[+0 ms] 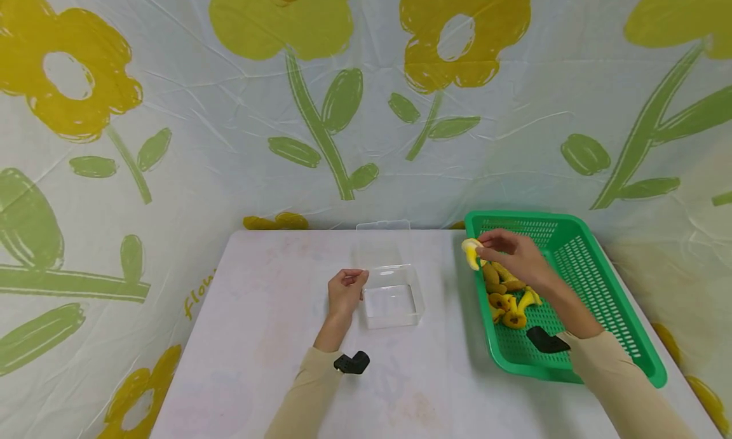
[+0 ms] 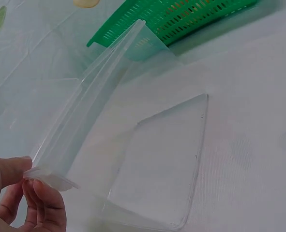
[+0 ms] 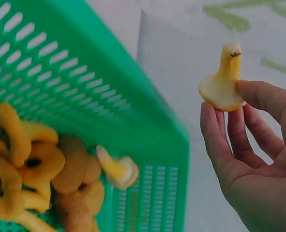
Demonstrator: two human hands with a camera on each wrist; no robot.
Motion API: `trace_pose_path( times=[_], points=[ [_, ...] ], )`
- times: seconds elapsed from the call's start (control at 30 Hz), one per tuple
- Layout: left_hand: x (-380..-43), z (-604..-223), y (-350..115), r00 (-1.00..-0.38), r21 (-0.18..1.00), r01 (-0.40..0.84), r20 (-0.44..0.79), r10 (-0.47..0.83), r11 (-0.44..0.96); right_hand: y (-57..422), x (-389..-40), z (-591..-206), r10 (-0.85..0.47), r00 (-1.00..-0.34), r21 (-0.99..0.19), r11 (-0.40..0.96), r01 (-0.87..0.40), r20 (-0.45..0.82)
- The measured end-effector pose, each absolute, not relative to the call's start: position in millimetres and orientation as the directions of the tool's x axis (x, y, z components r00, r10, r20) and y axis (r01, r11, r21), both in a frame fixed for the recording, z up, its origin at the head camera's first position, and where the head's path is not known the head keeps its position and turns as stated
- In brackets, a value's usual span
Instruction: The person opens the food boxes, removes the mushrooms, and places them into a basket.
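Observation:
My right hand (image 1: 517, 255) pinches a yellow mushroom (image 3: 225, 84) with a pale cap and a thick stem, held above the left rim of the green basket (image 1: 600, 267). In the right wrist view the thumb lies on the cap and the fingertips sit beneath it. Several more yellow and brownish mushrooms (image 3: 41, 159) lie inside the basket. At the table's middle, my left hand (image 1: 345, 293) pinches the left back corner of a clear plastic box (image 1: 393, 318). The left wrist view shows thumb and fingers on the box's rim (image 2: 53, 179).
The box's clear lid (image 1: 383, 226) stands raised at its back, by the flower-printed cloth wall (image 1: 229, 108). Green basket walls rise around the mushrooms on the right side of the white table (image 1: 257, 337).

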State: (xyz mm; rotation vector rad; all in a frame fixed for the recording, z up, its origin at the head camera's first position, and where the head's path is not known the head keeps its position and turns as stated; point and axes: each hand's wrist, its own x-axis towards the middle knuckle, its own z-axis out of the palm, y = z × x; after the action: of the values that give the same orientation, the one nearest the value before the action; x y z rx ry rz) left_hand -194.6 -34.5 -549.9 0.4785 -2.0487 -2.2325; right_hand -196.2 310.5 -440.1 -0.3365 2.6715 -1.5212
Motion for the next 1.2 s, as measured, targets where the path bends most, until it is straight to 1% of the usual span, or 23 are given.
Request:
trace_pose_path(
  times=[0.2,0.33,0.43,0.73,0.97,1.2],
  points=[
    [-195.3,-548.6,-37.8,-0.945,0.969,-0.185,-0.221,-0.241,-0.162,337.5,-201.6,-451.1,-0.143,-0.989,-0.879,0.466,-0.105,0.043],
    [-195.1,-549.0,-39.2,-0.939,0.963,-0.224,-0.255,-0.230,-0.152,353.9,-207.0,-461.6,-0.100,-0.994,-0.900,0.429,-0.076,0.037],
    [-195.4,-549.4,-39.3,-0.937,0.961,-0.238,-0.266,-0.227,-0.143,362.8,-210.7,-467.4,-0.079,-0.996,-0.902,0.427,-0.063,0.032],
    [-196.3,-551.6,-38.6,-0.940,0.967,-0.227,-0.248,-0.232,-0.113,375.5,-219.0,-489.2,0.020,-1.000,-0.802,0.598,0.018,-0.008],
    [-196.6,-553.6,-37.5,-0.943,0.970,-0.215,-0.237,-0.234,-0.115,382.0,-228.6,-509.9,0.096,-0.994,-0.703,0.710,0.035,0.049],
    [-197.0,-553.2,-37.7,-0.942,0.968,-0.216,-0.241,-0.231,-0.131,380.3,-238.8,-523.2,0.158,-0.983,-0.671,0.739,0.059,0.088]
  ],
)
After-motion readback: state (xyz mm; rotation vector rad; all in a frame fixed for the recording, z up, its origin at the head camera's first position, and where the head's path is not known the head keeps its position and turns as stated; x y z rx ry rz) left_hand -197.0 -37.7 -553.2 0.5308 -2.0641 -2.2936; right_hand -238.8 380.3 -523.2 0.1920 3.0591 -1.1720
